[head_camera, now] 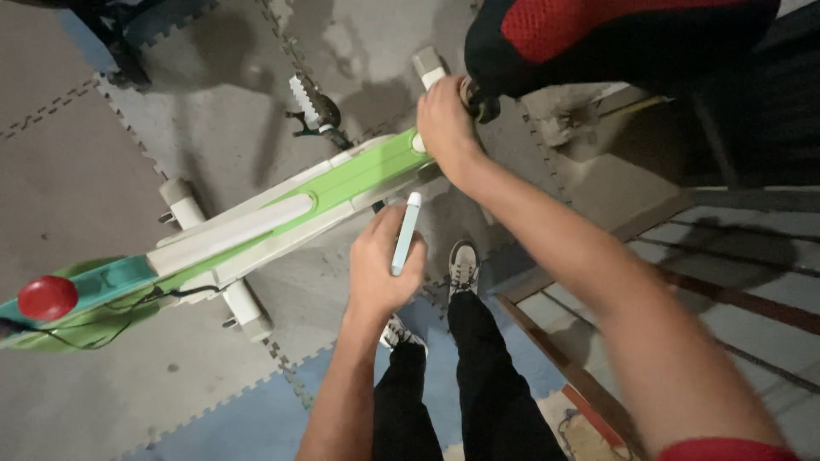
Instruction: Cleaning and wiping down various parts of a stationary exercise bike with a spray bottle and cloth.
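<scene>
Hands work at the rear of a green and white exercise bike frame [282, 213], seen from above while I stand on grey foam floor mats [77, 171].

Left hand [384, 265]: my grip is closed around a slim pale blue tool [407, 232], fingers wrapped on its lower half. Its long axis runs nearly straight away from me, tilted slightly to the right, with the white tip uppermost and just short of the frame's underside edge.

Right hand [444, 124]: my grip is pressed together over the joint where the frame meets the post under the black and red saddle [615, 38]. I cannot tell exactly which part the fingers pinch; a small dark fitting shows just beyond the knuckles.

Key relation: the joint lies ahead of the tool tip and slightly right, along almost the same line as the tool's axis. My right hand is already on it; my left hand is near but apart, below it in view.

Frame long axis: runs from lower left, where a red knob [48, 297] sits on a teal panel, up to the right toward the saddle. A pedal [312, 107] projects on the far side. My shoes [464, 265] stand just below the left hand.
</scene>
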